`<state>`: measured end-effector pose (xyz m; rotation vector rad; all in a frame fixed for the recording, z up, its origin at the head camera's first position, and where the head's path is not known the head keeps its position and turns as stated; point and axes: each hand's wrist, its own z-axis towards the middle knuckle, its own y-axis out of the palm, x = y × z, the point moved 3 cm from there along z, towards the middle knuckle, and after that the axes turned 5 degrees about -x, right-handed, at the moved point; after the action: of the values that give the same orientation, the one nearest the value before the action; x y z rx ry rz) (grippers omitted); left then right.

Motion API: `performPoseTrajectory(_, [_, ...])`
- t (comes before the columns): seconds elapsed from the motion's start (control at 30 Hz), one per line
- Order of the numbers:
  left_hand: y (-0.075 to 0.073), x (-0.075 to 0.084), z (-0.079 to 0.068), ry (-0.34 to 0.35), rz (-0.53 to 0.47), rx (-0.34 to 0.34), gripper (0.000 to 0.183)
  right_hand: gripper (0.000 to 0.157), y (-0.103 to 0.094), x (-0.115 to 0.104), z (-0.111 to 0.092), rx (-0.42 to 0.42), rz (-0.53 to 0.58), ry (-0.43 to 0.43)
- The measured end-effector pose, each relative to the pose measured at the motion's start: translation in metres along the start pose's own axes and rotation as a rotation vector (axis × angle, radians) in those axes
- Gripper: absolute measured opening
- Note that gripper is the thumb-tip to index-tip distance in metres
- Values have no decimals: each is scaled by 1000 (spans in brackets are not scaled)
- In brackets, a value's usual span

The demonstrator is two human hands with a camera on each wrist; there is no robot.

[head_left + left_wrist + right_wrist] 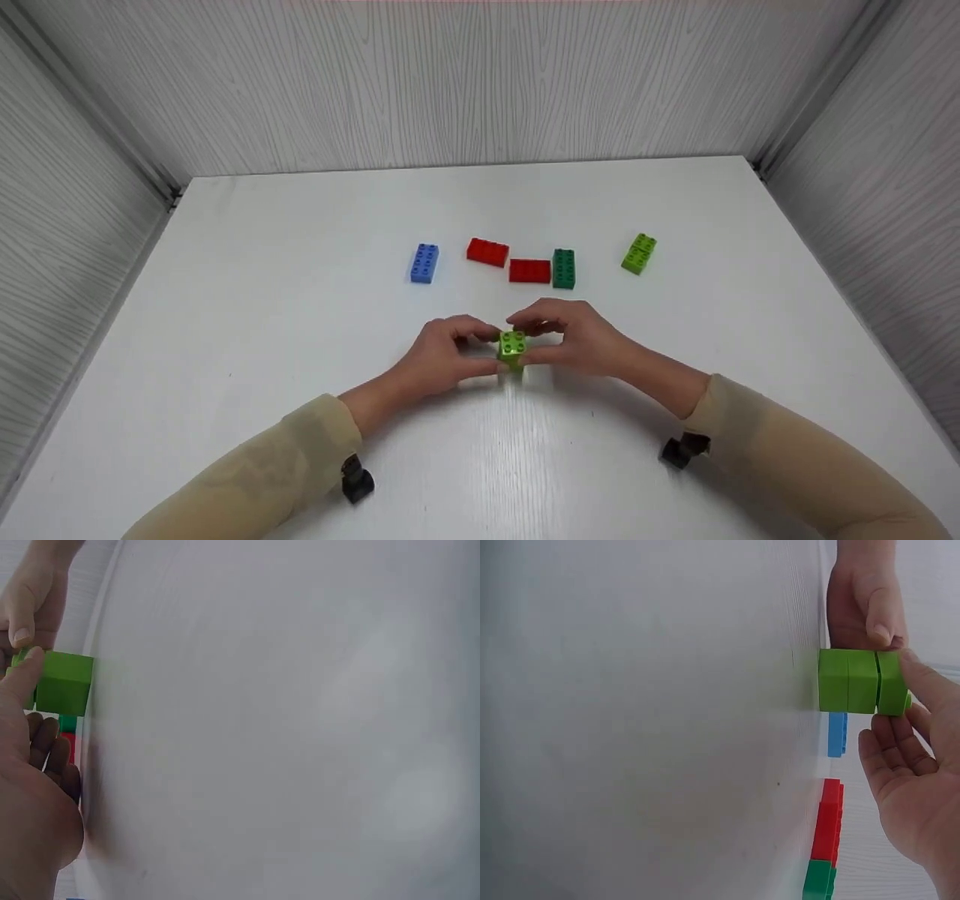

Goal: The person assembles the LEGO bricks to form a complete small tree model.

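A small stack of light green toy bricks [847, 682] stands near the middle of the white table, with studs up in the head view. The right wrist view shows three layers, with a thin dark seam under the top brick [513, 343]. From the left, my left hand [439, 358] pinches the stack near its top, thumb toward me and fingers at the far side. On the opposite side my right hand [581, 337] pinches the top brick between thumb and fingers. Both thumbs lie close together at the upper layers.
Behind the hands lie a blue brick [424, 263], a red brick [487, 252], a second red brick [530, 271] beside a dark green brick [564, 268], and light green bricks [639, 253] farther right. Pale wood-grain panels [480, 82] border the table.
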<state>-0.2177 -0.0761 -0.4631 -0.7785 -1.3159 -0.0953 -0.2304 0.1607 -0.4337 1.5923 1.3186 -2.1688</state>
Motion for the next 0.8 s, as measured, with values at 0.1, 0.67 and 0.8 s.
performPoseTrajectory(0.1, [-2, 2, -1, 6, -5, 21, 39, 44, -1, 1, -2, 11, 9, 11])
performPoseTrajectory(0.67, [-4, 11, 2, 44, -70, -5, 27, 27, 1, 2, -4, 44, 91, -88])
performPoseTrajectory(0.8, [-4, 11, 3, 58, -79, -12, 27, 27, 2, 4, -4, 44, 95, -82])
